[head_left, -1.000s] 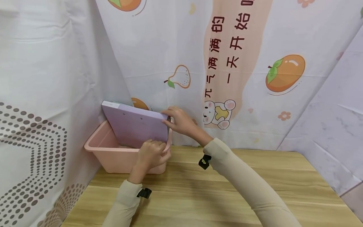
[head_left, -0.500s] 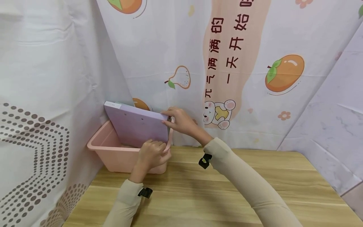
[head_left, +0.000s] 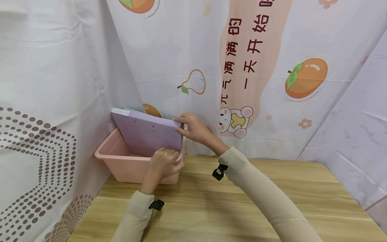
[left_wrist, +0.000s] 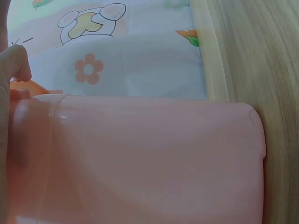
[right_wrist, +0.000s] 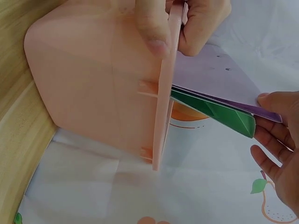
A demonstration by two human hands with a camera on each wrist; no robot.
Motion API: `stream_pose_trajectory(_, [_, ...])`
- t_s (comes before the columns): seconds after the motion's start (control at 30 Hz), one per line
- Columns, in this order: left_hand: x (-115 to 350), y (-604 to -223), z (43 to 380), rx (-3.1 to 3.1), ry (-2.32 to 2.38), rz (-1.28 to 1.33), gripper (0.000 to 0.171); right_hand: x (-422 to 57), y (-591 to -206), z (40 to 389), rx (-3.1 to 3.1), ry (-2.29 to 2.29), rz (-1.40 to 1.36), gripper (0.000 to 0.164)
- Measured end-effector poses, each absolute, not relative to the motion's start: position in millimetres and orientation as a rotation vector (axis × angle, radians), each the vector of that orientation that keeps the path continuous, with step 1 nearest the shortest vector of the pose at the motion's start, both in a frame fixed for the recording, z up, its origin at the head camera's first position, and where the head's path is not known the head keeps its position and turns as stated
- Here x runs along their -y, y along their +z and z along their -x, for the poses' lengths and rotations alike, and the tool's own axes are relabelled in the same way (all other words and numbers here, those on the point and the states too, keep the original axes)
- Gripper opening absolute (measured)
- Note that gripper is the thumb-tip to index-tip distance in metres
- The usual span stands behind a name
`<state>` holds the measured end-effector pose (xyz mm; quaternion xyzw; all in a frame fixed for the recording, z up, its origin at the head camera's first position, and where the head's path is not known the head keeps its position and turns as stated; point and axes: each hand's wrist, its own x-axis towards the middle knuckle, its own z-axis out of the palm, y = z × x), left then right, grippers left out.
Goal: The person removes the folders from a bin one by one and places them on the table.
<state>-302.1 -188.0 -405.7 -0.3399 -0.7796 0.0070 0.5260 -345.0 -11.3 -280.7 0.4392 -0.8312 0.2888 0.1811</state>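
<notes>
A pink plastic storage bin (head_left: 127,169) stands at the table's left back, against the curtain. Leaning in it, a purple file folder (head_left: 148,132) sticks up above the rim, with a white label strip at its upper left. My left hand (head_left: 163,164) grips the rim at the near right corner, thumb on the outer wall (right_wrist: 93,70). At the folder's upper right corner, my right hand (head_left: 195,129) pinches the edge. The right wrist view shows a green folder (right_wrist: 224,114) right behind the purple one, close to the right fingers. The bin's inside floor is mostly hidden.
The wood-grain table (head_left: 242,201) stretches to the right of the bin. A white curtain (head_left: 169,43) with fruit prints and lettering hangs behind, and another with dots (head_left: 39,151) on the left. Each wrist wears a black strap (head_left: 219,172).
</notes>
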Motion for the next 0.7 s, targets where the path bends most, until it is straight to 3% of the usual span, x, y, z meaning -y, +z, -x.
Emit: stream_pose_trajectory(0.7, [187.4,-407.6,302.4,1.896,0.016,0.793,0.038,12.3,-282.7,345.5,2.259,0.903,-1.268,0.031])
